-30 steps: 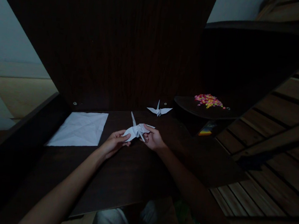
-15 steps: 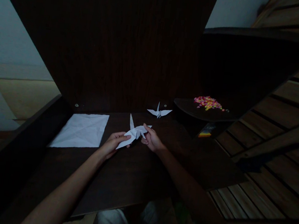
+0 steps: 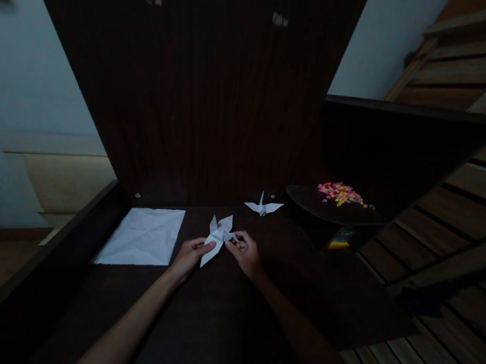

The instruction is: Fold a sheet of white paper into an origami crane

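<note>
A white folded paper crane [image 3: 217,235] is held between my two hands above the dark desk [image 3: 204,313]. My left hand [image 3: 190,256] pinches its near wing, thumb on top. My right hand [image 3: 245,252] is closed on a narrow folded point at the crane's right side. The crane's other wing and another point stick up away from me. Behind it, near the back panel, stands a second white paper crane [image 3: 263,207] with wings spread. To the left lies a creased square sheet of white paper [image 3: 143,236].
A small rounded shelf [image 3: 310,209] on the right carries a pile of colourful small pieces [image 3: 341,194]. Below it is a small item with a yellow stripe [image 3: 339,244]. A tall dark panel [image 3: 216,114] closes the back, and a raised board [image 3: 36,275] edges the left side.
The held crane has turned, its far wing now pointing away from me. My right hand has shifted from a wing to a narrow point. The camera view has tilted up.
</note>
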Action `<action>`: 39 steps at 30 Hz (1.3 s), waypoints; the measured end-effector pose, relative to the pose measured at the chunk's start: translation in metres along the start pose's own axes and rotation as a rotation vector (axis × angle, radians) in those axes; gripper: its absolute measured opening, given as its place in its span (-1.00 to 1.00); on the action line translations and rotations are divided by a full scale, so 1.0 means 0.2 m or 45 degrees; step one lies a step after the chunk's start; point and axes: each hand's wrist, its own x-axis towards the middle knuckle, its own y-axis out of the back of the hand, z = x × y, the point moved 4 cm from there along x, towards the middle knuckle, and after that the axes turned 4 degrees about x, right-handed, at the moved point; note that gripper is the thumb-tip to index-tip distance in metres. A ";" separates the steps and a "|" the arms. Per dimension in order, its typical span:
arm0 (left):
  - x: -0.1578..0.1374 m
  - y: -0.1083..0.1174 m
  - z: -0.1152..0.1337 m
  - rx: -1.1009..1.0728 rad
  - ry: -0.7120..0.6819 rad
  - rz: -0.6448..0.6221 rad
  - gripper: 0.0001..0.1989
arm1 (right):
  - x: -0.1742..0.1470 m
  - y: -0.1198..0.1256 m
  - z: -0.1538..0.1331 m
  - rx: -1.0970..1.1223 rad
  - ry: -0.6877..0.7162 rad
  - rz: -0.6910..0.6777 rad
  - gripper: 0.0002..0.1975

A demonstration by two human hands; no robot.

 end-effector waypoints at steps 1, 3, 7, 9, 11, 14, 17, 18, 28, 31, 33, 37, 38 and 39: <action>0.00 0.00 -0.01 0.006 0.008 0.000 -0.70 | 0.00 0.00 0.01 -0.038 0.016 -0.011 -0.77; 0.00 0.00 -0.02 0.007 -0.001 -0.001 -0.66 | 0.00 0.00 0.01 -0.103 0.064 0.003 -0.79; 0.00 0.01 -0.02 0.033 -0.010 0.018 -0.60 | -0.01 0.01 -0.01 -0.254 0.197 0.029 -0.79; 0.00 0.00 -0.01 0.047 0.000 0.021 -0.57 | -0.02 0.01 -0.03 -0.333 0.268 0.052 -0.78; 0.01 0.00 0.00 0.068 -0.004 0.040 -0.54 | -0.02 0.02 -0.04 -0.388 0.311 0.089 -0.77; 0.03 0.02 0.01 0.100 -0.058 0.122 -0.52 | 0.00 0.05 -0.03 -0.434 0.299 0.217 -0.76; 0.04 0.06 0.04 0.200 -0.186 0.273 -0.49 | 0.06 0.08 -0.02 -0.542 0.254 0.331 -0.76; 0.04 0.08 0.05 0.253 -0.242 0.326 -0.50 | 0.08 0.09 -0.02 -0.592 0.263 0.377 -0.75; 0.00 0.13 0.09 0.767 -0.490 0.504 -0.69 | 0.33 0.04 0.02 -1.102 0.097 0.321 -0.80; 0.01 0.12 0.09 0.838 -0.529 0.477 -0.70 | 0.37 0.02 0.03 -1.143 0.046 0.319 -0.81; 0.01 0.12 0.09 0.872 -0.545 0.466 -0.70 | 0.38 0.01 0.04 -1.171 0.010 0.313 -0.82; 0.00 0.11 0.10 0.879 -0.583 0.464 -0.72 | 0.40 0.00 0.03 -1.220 -0.049 0.300 -0.81; 0.00 0.11 0.10 0.866 -0.594 0.470 -0.73 | 0.40 0.00 0.03 -1.236 -0.065 0.304 -0.76; 0.00 0.11 0.11 0.852 -0.602 0.477 -0.75 | 0.40 -0.01 0.03 -1.259 -0.083 0.310 -0.70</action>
